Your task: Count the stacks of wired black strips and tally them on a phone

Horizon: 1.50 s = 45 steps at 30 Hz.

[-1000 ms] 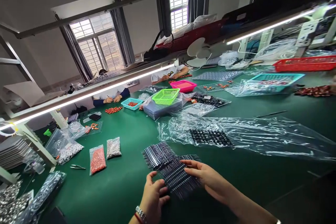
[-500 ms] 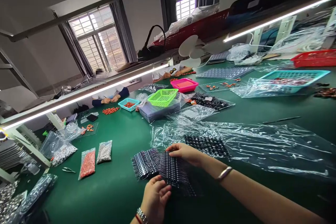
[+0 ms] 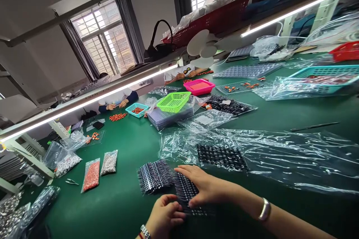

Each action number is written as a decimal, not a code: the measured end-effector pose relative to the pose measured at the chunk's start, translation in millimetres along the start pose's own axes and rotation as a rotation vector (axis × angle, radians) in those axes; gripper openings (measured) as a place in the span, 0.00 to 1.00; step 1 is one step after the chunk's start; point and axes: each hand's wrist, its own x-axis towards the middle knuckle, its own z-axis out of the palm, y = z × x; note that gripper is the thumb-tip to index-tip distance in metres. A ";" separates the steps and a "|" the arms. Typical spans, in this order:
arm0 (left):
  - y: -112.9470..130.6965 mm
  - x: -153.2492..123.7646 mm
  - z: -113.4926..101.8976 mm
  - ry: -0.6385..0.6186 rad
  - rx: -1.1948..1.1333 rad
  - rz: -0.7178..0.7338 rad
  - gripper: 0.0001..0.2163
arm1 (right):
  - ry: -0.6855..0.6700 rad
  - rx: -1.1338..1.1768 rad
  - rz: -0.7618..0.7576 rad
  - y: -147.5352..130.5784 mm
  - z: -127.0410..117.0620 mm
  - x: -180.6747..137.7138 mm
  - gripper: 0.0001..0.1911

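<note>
Fingers [image 3: 177, 215] at strip edges [image 3: 183, 188], tabletop [image 3: 120, 201] leftward

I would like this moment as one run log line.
Right hand: over right dark bundle; left hand: beside same bundle; left dark bundle: on green table

The right hand [image 3: 203, 185] lies over a strip bundle [image 3: 185, 189], the left hand [image 3: 164, 214] at its near left edge. Beyond the left hand lies a second bundle [image 3: 154, 175]; farther left, two packets [image 3: 109, 162], then tweezers [image 3: 72, 182]. Beyond the right hand spreads plastic film [image 3: 280, 160]; behind that, a basket [image 3: 174, 102] on stacked trays [image 3: 161, 119].
</note>
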 end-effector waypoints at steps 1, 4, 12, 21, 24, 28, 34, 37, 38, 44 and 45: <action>0.5 -0.4 -2.1 -0.001 0.008 -0.001 0.16 | -0.031 -0.041 -0.008 -0.5 -0.1 -3.2 0.49; 2.2 -2.8 -11.3 0.007 0.016 0.004 0.19 | -0.100 -0.180 -0.029 -1.9 -2.0 -4.8 0.49; 15.6 -7.8 -33.5 -0.047 -0.008 0.112 0.24 | -0.224 -0.501 -0.042 -27.8 -6.6 -0.3 0.49; 44.5 51.4 -4.3 -0.122 -0.017 0.186 0.18 | -0.167 -0.600 -0.131 -50.0 15.3 9.3 0.49; 46.6 62.7 -0.8 -0.137 0.027 0.173 0.15 | -0.181 -0.601 -0.077 -43.3 14.4 9.1 0.50; 41.0 68.2 1.5 -0.120 0.073 0.168 0.13 | -0.154 -0.570 -0.022 -31.0 6.8 2.6 0.48; 44.2 58.9 -5.0 -0.088 0.138 0.328 0.12 | -0.106 -0.588 -0.035 -42.6 0.4 -3.6 0.47; 51.9 46.7 -12.4 -0.112 0.130 0.438 0.16 | -0.073 -0.598 -0.123 -65.4 10.3 -1.7 0.48; 54.2 41.8 -15.6 -0.135 0.126 0.446 0.19 | -0.068 -0.600 -0.164 -73.8 16.3 -0.7 0.48; 61.3 -3.7 -57.0 -0.196 -0.050 0.524 0.22 | 0.035 -0.374 -0.300 -110.3 70.9 10.8 0.50; 61.8 -14.2 -67.3 -0.193 -0.094 0.541 0.20 | 0.100 -0.234 -0.271 -113.2 82.1 14.5 0.46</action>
